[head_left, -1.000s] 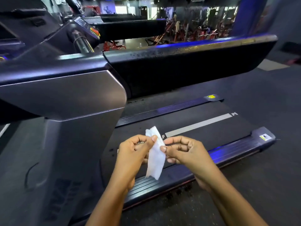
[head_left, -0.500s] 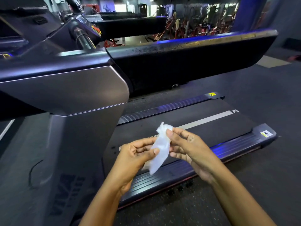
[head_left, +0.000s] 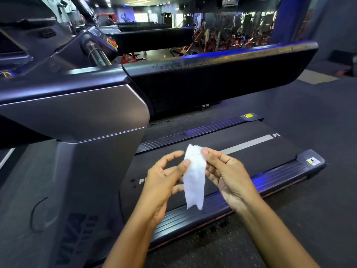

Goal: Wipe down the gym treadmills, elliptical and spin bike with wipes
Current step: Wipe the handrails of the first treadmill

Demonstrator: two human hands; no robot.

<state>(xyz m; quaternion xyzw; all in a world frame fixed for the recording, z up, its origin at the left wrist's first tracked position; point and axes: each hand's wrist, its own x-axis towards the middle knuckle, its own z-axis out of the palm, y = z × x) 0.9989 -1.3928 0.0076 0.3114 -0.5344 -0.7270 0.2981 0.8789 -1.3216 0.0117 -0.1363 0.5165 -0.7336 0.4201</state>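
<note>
Left hand (head_left: pixel 166 180) and right hand (head_left: pixel 229 176), palms facing, pinch a hanging wipe (head_left: pixel 194 178), the left apparently loosely.

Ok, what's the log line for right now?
step: readying wipe | left hand: pinches wipe | right hand: pinches its top | wipe: hangs clear of treadmill | wiping: not begun

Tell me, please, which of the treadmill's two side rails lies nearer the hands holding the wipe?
The near rail, on this side of the belt, whose end sticker is mostly white; the far rail lies beyond the belt.
</note>
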